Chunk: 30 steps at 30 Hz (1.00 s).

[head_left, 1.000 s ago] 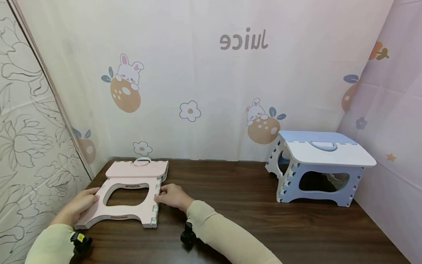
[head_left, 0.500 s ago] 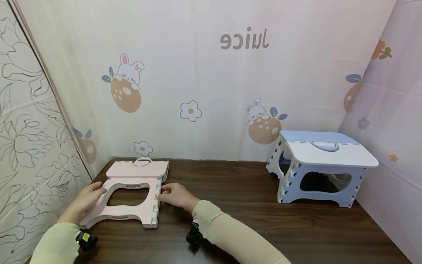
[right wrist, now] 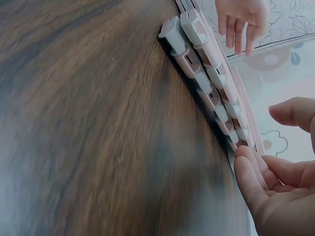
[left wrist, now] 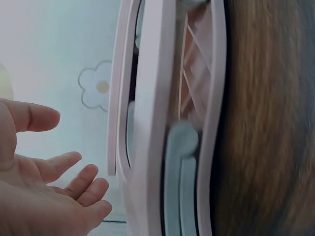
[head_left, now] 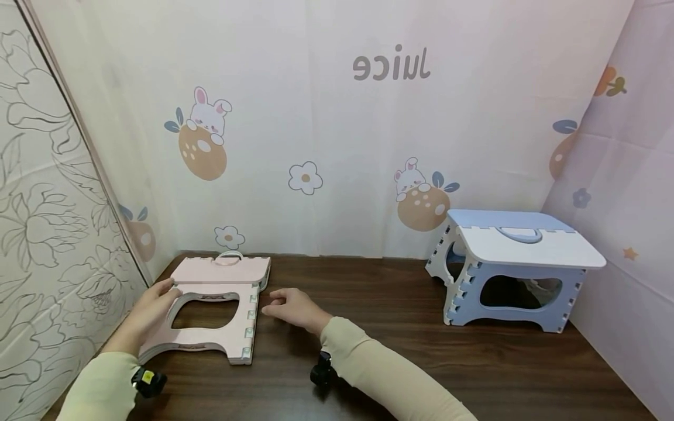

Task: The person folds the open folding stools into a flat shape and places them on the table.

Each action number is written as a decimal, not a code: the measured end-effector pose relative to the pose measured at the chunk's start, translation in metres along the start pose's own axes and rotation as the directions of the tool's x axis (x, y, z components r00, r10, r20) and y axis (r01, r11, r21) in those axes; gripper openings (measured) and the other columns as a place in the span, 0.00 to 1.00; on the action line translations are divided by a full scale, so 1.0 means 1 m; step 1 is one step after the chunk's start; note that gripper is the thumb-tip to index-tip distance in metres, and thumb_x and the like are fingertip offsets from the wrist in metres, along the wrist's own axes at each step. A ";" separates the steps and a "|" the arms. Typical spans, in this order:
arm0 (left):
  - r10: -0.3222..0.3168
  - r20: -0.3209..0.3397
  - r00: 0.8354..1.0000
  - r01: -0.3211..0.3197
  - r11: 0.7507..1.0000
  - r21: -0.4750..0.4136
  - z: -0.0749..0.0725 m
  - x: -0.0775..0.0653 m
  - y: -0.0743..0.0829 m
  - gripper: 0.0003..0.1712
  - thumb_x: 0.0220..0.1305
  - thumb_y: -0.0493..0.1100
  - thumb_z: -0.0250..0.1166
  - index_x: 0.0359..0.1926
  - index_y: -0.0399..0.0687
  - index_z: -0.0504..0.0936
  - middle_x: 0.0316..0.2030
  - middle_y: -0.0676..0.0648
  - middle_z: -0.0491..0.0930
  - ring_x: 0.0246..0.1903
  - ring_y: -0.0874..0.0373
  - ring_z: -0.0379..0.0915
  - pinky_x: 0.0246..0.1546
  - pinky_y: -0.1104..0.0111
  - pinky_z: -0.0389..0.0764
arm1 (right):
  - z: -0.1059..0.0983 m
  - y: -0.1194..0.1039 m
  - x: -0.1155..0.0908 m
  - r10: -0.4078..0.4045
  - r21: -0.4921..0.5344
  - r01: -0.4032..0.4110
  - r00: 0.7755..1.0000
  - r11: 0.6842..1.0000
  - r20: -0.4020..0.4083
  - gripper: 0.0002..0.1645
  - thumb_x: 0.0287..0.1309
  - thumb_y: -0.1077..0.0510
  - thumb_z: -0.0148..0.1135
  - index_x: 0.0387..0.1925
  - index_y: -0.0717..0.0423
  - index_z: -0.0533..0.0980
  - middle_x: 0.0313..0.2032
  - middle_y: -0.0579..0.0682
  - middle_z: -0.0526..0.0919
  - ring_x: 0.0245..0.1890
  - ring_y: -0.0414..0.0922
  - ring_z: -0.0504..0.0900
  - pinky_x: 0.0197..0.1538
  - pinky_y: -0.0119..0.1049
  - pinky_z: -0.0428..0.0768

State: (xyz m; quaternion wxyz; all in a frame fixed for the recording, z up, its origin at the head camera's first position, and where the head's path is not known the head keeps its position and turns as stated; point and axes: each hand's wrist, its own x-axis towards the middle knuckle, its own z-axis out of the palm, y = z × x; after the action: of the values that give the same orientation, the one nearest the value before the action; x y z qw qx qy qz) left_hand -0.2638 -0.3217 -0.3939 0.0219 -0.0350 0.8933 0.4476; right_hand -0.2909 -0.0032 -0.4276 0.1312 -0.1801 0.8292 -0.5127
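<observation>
A pink folding stool [head_left: 202,336] lies folded flat on the dark wooden table, its small white handle [head_left: 227,257] toward the back. Over the stool's left side is my left hand [head_left: 150,313], fingers loosely extended; in the left wrist view this hand [left wrist: 44,196] is apart from the stool's edge with nothing in it. My right hand [head_left: 295,310] hovers just right of the hinged edge, a small gap between fingertips and stool in the head view. Its fingers are relaxed in the right wrist view, and the hinges [right wrist: 211,81] run beyond them.
An unfolded blue-and-white folding stool [head_left: 532,251] stands at the table's right side. Behind the wooden table [head_left: 368,351] hangs a printed curtain [head_left: 337,117], with a flower-patterned panel [head_left: 47,234] close on the left.
My right hand has let go of the stool's right edge and moved right. My left hand has slid right and up over the stool's left side. The stool has stayed in place.
</observation>
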 end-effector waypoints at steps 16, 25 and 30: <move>0.084 0.010 0.996 -0.083 0.991 -0.105 0.032 0.003 0.042 0.37 0.77 0.43 0.47 0.75 0.27 0.47 0.73 0.25 0.48 0.72 0.32 0.44 0.69 0.43 0.53 | -0.032 0.011 -0.023 -0.026 -0.001 0.026 1.000 1.000 0.010 0.30 0.64 0.48 0.66 0.63 0.58 0.75 0.50 0.47 0.80 0.50 0.45 0.78 0.53 0.46 0.76; 0.130 -0.001 0.991 -0.128 0.972 -0.198 0.052 0.003 0.055 0.34 0.77 0.41 0.49 0.75 0.29 0.51 0.73 0.27 0.53 0.72 0.35 0.50 0.70 0.46 0.53 | -0.048 0.021 -0.032 -0.016 -0.013 0.015 1.000 1.000 -0.014 0.29 0.65 0.48 0.66 0.62 0.58 0.75 0.49 0.47 0.80 0.49 0.45 0.77 0.52 0.45 0.76; 0.126 0.042 0.991 -0.113 0.969 -0.221 0.062 0.004 0.062 0.34 0.78 0.42 0.48 0.76 0.30 0.50 0.74 0.29 0.51 0.72 0.35 0.49 0.70 0.46 0.52 | -0.059 0.031 -0.034 -0.017 -0.011 0.017 0.999 1.000 -0.038 0.30 0.66 0.48 0.65 0.63 0.59 0.74 0.50 0.48 0.80 0.49 0.44 0.78 0.52 0.44 0.77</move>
State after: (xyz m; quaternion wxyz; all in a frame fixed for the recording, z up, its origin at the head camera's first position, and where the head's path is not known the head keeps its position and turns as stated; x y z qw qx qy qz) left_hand -0.2724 -0.2349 -0.3815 0.0159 0.0292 0.8381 0.5444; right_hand -0.2890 0.0721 -0.4281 0.1100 -0.1781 0.8327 -0.5126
